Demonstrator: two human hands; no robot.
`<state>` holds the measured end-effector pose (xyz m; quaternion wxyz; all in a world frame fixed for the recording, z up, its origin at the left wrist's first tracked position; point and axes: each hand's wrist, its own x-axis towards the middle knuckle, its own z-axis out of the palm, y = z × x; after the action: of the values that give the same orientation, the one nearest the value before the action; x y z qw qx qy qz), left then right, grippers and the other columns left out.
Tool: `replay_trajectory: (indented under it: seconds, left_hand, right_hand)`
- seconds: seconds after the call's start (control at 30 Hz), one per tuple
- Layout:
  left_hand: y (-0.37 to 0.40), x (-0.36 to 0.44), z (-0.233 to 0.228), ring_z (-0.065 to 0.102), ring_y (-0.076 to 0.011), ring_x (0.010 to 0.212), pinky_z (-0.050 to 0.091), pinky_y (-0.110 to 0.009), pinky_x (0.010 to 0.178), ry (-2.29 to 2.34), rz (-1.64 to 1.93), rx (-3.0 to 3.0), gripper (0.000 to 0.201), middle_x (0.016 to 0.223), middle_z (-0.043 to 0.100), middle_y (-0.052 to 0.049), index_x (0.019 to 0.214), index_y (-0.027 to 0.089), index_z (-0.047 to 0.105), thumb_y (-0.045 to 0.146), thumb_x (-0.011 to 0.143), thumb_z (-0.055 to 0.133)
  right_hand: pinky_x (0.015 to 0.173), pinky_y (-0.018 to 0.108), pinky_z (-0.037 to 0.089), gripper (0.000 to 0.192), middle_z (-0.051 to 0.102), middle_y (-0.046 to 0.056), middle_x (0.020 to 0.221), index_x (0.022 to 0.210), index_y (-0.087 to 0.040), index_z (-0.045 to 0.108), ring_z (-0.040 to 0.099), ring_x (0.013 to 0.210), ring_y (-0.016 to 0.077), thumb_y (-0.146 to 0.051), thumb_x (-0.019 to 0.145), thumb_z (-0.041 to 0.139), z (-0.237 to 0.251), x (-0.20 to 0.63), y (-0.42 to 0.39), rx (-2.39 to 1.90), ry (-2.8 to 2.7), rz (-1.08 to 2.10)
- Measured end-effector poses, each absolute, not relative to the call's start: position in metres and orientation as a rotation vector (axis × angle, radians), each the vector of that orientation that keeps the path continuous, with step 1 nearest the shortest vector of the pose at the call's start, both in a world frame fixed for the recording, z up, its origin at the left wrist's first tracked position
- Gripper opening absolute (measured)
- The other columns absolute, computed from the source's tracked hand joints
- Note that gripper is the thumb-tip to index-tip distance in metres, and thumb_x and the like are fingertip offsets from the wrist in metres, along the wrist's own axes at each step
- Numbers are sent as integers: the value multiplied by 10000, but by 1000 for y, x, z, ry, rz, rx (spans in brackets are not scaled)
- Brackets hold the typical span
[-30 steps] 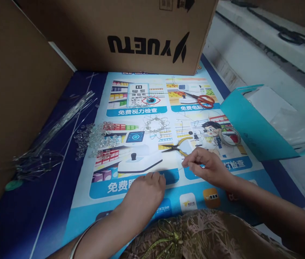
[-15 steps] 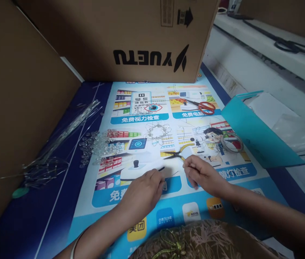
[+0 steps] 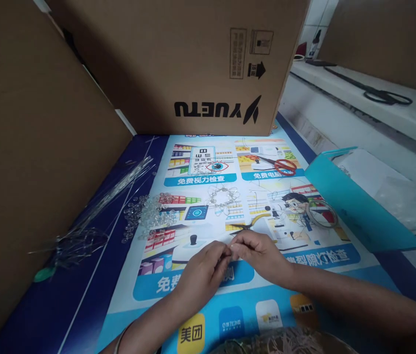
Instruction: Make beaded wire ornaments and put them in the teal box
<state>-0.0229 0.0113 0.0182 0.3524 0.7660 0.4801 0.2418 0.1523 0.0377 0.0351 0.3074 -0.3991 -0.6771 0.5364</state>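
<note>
My left hand and my right hand meet over a printed poster, fingertips pinched together on something very small and thin, probably a wire; I cannot make it out clearly. Just behind them lie yellow-handled pliers. A heap of clear beads sits to the left, and a beaded wire flower lies beyond the hands. A bundle of thin wires rests at the far left.
A large cardboard box stands at the back, another cardboard wall on the left. Red-handled scissors, a tape roll and a teal paper bag lie to the right. Black scissors rest on the white ledge.
My hands have come together from apart; the right hand moved left to meet the left. The view tilted upward, showing more of the box.
</note>
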Motion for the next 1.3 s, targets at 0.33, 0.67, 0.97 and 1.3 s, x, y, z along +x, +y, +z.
replay_trajectory:
  seconds: [0.33, 0.67, 0.97, 1.3]
  left_hand:
    - [14, -25, 12, 550, -119, 657, 410, -213, 603, 1255, 759, 1830, 154, 695, 607, 0, 718, 172, 597, 207, 831, 499]
    - [20, -29, 10, 602, -154, 798, 470, -251, 723, 1324, 961, 1562, 142, 843, 672, -15, 845, 191, 645, 271, 819, 531]
    - [23, -27, 6, 593, -129, 721, 442, -216, 643, 1229, 727, 1706, 148, 782, 669, 5, 814, 184, 639, 249, 835, 508]
    - [25, -28, 5, 620, -141, 727, 457, -225, 658, 1154, 748, 1790, 138, 813, 693, -5, 812, 189, 660, 241, 820, 532]
  right_hand:
    - [708, 235, 418, 188, 624, 28, 856, 889, -185, 596, 562, 803, 129, -279, 868, 434, 41, 151, 42, -1029, -2050, 1102]
    - [649, 274, 356, 205, 615, 59, 896, 909, -200, 557, 549, 833, 193, -250, 880, 360, 44, 168, 51, -1127, -2671, 699]
    - [481, 240, 211, 85, 596, 20, 704, 900, -194, 437, 517, 585, 145, -222, 836, 387, 46, 156, 48, -1322, -2687, 735]
    - [438, 261, 149, 98, 562, 27, 608, 912, -177, 411, 459, 459, 145, -209, 820, 403, 54, 147, 50, -1333, -2854, 586]
